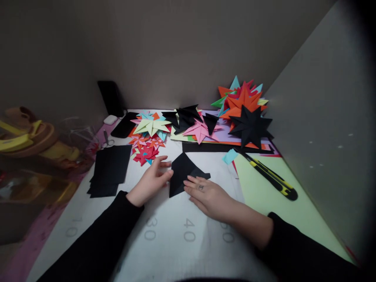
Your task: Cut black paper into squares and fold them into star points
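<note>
A black sheet of paper [182,170], partly folded and pointed at the top, lies on the white numbered mat [167,250]. My left hand [152,178] is at its left edge, fingers curved and apart, with nothing gripped. On the lower right part of the sheet rests my right hand [208,196], its fingers stretched out flat and a ring on one of them. The paper under those fingers is hidden.
Black sheets [110,168] are stacked at the left, near small scissors [108,140]. Behind are folded paper stars [151,127], black folded pieces [186,117] and a large star pile [243,100]. A yellow-black cutter [272,176] lies on pale green paper [264,203].
</note>
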Available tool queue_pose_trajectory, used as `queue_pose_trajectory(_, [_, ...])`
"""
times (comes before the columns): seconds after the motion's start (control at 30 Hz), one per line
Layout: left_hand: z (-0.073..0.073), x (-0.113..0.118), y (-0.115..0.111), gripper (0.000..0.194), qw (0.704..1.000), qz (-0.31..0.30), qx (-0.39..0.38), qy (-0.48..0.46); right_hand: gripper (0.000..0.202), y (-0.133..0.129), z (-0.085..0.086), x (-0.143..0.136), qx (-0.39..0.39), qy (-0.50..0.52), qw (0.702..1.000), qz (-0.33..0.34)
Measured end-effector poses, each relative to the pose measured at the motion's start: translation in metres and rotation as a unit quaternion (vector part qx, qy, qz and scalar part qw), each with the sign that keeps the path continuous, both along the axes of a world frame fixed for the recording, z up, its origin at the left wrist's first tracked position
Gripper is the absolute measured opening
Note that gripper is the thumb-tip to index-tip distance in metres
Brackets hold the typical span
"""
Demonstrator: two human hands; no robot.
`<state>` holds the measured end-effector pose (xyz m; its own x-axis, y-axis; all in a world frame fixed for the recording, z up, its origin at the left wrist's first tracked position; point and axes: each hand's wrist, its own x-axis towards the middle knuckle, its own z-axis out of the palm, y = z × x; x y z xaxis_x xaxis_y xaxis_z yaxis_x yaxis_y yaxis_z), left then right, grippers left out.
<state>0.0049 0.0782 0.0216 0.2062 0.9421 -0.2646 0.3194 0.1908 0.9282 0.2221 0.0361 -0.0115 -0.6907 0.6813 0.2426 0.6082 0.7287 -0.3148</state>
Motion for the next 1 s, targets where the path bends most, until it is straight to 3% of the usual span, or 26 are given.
queue_pose_trajectory(0.07, [0.001, 0.003, -0.001, 0.058, 1.000, -0.006, -0.010, -0.025, 0.028, 0.002, -0.002, 0.000, 0.001, 0.003, 1.000, 0.009])
queue_pose_trajectory(0.2, [-0.004, 0.009, 0.000, 0.054, 0.998, -0.021, 0.050, 0.023, 0.029, 0.001, 0.001, 0.001, 0.031, 0.020, 0.999, 0.010])
queue_pose_trajectory(0.27, [-0.004, 0.010, 0.000, 0.051, 0.999, 0.001, 0.052, -0.002, 0.029, -0.002, 0.005, 0.002, 0.072, 0.067, 0.995, -0.023])
queue_pose_trajectory(0.37, [-0.001, 0.011, -0.001, 0.058, 0.991, 0.060, 0.027, -0.117, 0.025, -0.007, 0.009, 0.004, 0.108, 0.174, 0.972, -0.113])
queue_pose_trajectory(0.43, [0.001, 0.013, -0.005, 0.063, 0.984, 0.088, 0.033, -0.151, 0.022, -0.009, 0.009, 0.003, 0.058, 0.239, 0.954, -0.172])
queue_pose_trajectory(0.53, [0.000, 0.019, -0.013, 0.060, 0.986, 0.098, 0.049, -0.128, 0.029, -0.008, 0.007, -0.003, -0.126, 0.336, 0.908, -0.217])
queue_pose_trajectory(0.67, [-0.005, 0.027, -0.025, 0.054, 0.991, 0.041, 0.020, -0.122, 0.017, -0.003, 0.007, -0.009, -0.327, 0.382, 0.833, -0.230])
queue_pose_trajectory(0.8, [-0.008, 0.029, -0.029, 0.047, 0.986, 0.043, 0.031, -0.155, 0.030, 0.000, 0.011, -0.007, -0.396, 0.376, 0.797, -0.260])
queue_pose_trajectory(0.93, [-0.001, 0.021, -0.024, 0.052, 0.983, 0.103, 0.011, -0.150, 0.030, 0.001, 0.014, -0.002, -0.408, 0.362, 0.799, -0.251])
queue_pose_trajectory(1.0, [0.006, 0.013, -0.020, 0.055, 0.984, 0.090, 0.002, -0.153, 0.029, 0.002, 0.015, 0.000, -0.412, 0.359, 0.803, -0.236])
